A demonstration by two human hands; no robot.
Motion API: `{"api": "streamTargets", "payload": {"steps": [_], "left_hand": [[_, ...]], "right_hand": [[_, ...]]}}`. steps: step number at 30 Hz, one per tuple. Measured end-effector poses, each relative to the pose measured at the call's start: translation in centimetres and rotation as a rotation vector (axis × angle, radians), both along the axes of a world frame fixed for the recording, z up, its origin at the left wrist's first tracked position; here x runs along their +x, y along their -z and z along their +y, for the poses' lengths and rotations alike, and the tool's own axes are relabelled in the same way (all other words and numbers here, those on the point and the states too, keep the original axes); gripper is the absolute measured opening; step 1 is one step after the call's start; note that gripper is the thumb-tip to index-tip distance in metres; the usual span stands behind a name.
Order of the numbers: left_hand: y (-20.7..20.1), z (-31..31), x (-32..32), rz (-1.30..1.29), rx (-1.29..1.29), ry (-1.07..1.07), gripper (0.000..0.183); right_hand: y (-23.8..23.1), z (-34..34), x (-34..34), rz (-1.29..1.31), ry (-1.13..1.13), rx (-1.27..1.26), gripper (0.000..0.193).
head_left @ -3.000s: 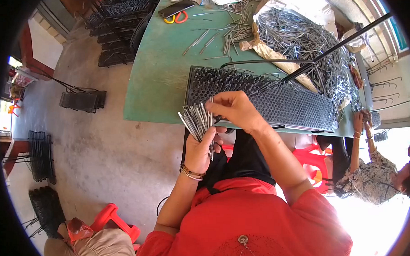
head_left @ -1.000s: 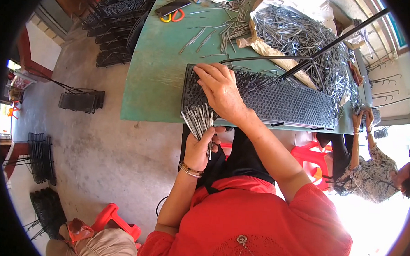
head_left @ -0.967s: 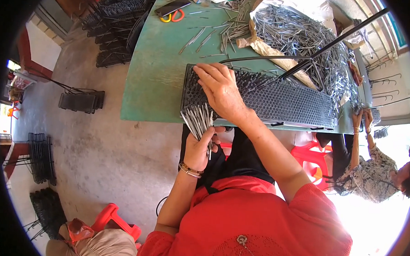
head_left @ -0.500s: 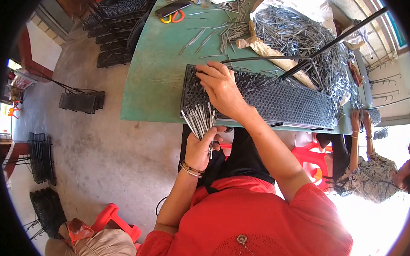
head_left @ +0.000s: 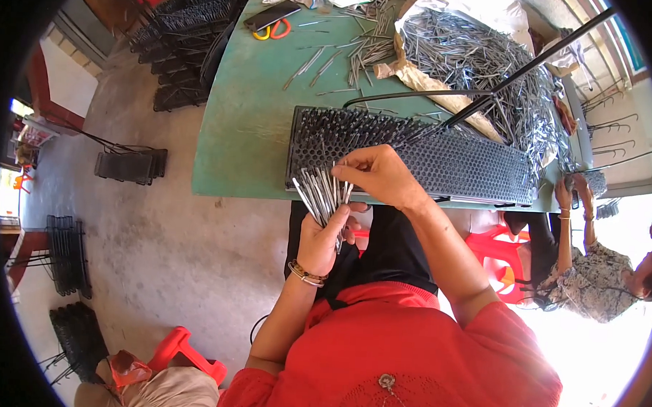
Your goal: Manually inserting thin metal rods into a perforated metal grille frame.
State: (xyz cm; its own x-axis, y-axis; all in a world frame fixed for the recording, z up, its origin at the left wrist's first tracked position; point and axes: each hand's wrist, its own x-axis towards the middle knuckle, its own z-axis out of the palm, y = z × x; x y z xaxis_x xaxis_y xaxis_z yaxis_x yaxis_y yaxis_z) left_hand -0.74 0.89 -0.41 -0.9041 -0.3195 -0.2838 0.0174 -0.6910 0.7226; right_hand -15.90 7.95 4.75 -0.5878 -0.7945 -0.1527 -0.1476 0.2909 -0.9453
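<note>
In my left hand (head_left: 320,240) is a fanned bundle of thin metal rods (head_left: 318,194), closed in my fingers just off the table's front edge. My right hand (head_left: 386,178) pinches at the top of that bundle, its thumb and forefinger on a rod end. Behind both hands lies a long black rack (head_left: 478,166) with rows of small round holes and a bent black handle (head_left: 532,56). Many dark rods (head_left: 343,125) stand upright in its left part, while the right part shows bare holes.
The green table (head_left: 235,143) carries a big heap of loose rods (head_left: 468,54) on torn paper, a dark phone (head_left: 273,15) and scissors (head_left: 280,30). At the right, a co-worker's hands (head_left: 576,194) hold another rack. Black racks (head_left: 130,164) and a red stool (head_left: 184,353) stand at the left.
My right hand has come back from the rods in the rack, toward me, to the bundle. The left hand still holds the bundle, shifted only slightly.
</note>
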Motion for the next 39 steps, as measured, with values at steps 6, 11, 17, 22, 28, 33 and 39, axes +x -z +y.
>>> {"api": "streamTargets", "payload": {"steps": [6,11,17,22,28,33,39], "left_hand": [[0.4,0.1,0.0,-0.009,0.006,-0.018,0.025],[0.5,-0.2,-0.2,-0.071,0.043,-0.046,0.023],[1.5,-0.1,0.3,-0.125,0.068,-0.103,0.020],[1.4,0.1,0.5,-0.158,0.035,-0.106,0.019],[1.4,0.1,0.9,-0.176,-0.005,-0.089,0.022],[1.5,0.3,1.0,-0.174,0.008,-0.077,0.021],[1.5,0.3,1.0,-0.165,0.001,-0.067,0.021]], "right_hand": [[-0.2,0.2,-0.8,-0.028,0.082,-0.049,0.020],[-0.4,0.2,-1.0,-0.043,0.124,-0.009,0.019],[-1.1,-0.5,-1.3,0.094,0.297,-0.222,0.020],[-0.3,-1.9,-1.5,0.309,0.453,-0.297,0.017],[-0.1,-2.3,-0.8,0.462,0.514,-0.248,0.019],[-0.1,-2.3,-0.5,0.574,0.544,-0.187,0.018],[0.2,-2.3,-0.6,0.648,0.537,-0.230,0.017]]}}
